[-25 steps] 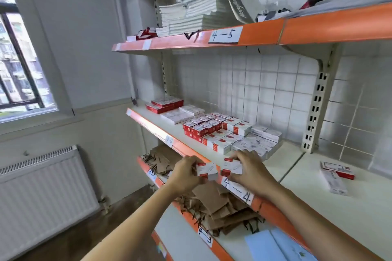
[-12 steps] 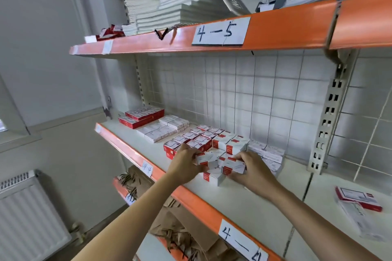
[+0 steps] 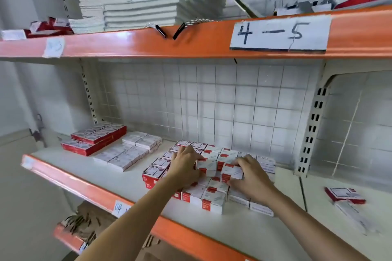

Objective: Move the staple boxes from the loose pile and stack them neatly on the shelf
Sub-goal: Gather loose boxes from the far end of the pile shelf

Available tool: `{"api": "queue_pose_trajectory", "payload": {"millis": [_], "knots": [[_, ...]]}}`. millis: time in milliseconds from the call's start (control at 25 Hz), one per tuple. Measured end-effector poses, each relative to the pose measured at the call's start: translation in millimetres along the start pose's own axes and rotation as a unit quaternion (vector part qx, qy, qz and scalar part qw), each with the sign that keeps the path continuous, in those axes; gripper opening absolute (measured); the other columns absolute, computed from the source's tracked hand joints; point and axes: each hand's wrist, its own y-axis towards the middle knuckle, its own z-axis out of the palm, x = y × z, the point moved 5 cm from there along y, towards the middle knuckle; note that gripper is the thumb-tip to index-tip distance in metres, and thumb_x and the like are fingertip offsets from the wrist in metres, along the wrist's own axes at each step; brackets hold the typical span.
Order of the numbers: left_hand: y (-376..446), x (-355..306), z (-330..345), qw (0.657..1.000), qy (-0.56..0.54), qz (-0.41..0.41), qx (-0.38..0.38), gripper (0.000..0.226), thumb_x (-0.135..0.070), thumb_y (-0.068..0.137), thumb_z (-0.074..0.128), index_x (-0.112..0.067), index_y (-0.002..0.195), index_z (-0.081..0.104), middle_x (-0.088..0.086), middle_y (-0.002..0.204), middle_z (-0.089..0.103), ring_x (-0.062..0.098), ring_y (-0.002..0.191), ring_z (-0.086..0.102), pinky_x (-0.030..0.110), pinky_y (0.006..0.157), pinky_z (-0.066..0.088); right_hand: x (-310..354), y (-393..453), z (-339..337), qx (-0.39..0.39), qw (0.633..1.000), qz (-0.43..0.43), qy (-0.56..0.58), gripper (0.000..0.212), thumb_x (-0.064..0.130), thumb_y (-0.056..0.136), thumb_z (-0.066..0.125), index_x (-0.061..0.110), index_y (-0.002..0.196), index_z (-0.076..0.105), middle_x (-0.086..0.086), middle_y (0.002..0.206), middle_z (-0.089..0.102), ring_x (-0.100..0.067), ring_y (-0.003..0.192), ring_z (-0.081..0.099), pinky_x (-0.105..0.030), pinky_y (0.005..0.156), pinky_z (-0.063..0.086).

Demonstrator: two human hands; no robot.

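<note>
Nearest, low on the left, a lower shelf (image 3: 63,234) carries brown paper bags (image 3: 81,221); above it runs the orange front edge of the middle shelf (image 3: 89,190), bearing a small handwritten label (image 3: 121,207). Both forearms reach over that edge to the block of staple boxes (image 3: 212,199) standing in rows on the middle shelf; its near boxes show red ends and white tops. The left hand (image 3: 184,167) lies on the left part of the block, its fingers curled round a white-topped staple box (image 3: 206,164) on the top layer; the right hand (image 3: 252,178) clasps another staple box (image 3: 232,172) just beside the first, thumb on the near side, fingers over the far side; the two held boxes sit close together, touching or nearly so, I cannot tell which. Well to the right, a red-edged box (image 3: 344,195) and a pale box (image 3: 352,216) lie loose on the shelf. Farther left, a flat group of white boxes (image 3: 129,153) sits near a stack of red packs (image 3: 95,139). Behind stands a white tiled wall (image 3: 212,101); above, the upper shelf (image 3: 148,44) carries a label reading 4-5 (image 3: 280,33) and stacks of white booklets (image 3: 137,4).
</note>
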Motion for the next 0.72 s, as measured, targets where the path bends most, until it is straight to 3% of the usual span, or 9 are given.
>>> {"api": "queue_pose_trajectory", "payload": {"millis": [160,400,560,720], "knots": [[6,9,4,0.997,0.024,0.077,-0.003,0.045,-0.024,0.084,0.06,-0.023,0.128,0.05,-0.005,0.134,0.046,0.017,0.127,0.03,0.034,0.107,0.024,6,4,16,0.006,0.999,0.03,-0.025,0.053,0.034,0.079,0.07,0.022,0.126,0.048,0.006,0.116,0.041,-0.012,0.115,0.04,-0.019,0.084,0.033],[10,13,8,0.991,0.049,0.122,-0.016,0.043,-0.04,0.085,0.06,-0.024,0.124,0.052,-0.003,0.131,0.046,0.017,0.124,0.033,0.033,0.107,0.028,12,6,23,-0.005,0.997,0.063,-0.042,0.054,0.034,0.081,0.067,0.02,0.129,0.047,0.004,0.121,0.041,-0.012,0.115,0.041,-0.022,0.092,0.038],[11,-6,8,0.986,0.008,0.165,-0.037,0.041,-0.047,0.085,0.058,-0.023,0.118,0.055,-0.004,0.125,0.049,0.016,0.12,0.038,0.03,0.101,0.032,20,-2,21,-0.015,0.997,0.075,-0.021,0.049,0.035,0.085,0.065,0.019,0.127,0.047,0.005,0.122,0.036,-0.01,0.111,0.046,-0.026,0.097,0.044],[13,-50,13,0.973,-0.045,0.222,-0.037,0.033,-0.039,0.087,0.057,-0.019,0.113,0.058,0.0,0.117,0.055,0.018,0.113,0.046,0.029,0.093,0.038,3,-25,-4,-0.029,0.995,0.076,-0.057,0.041,0.028,0.09,0.057,0.017,0.128,0.048,0.003,0.124,0.043,-0.013,0.115,0.046,-0.021,0.093,0.039]]}}
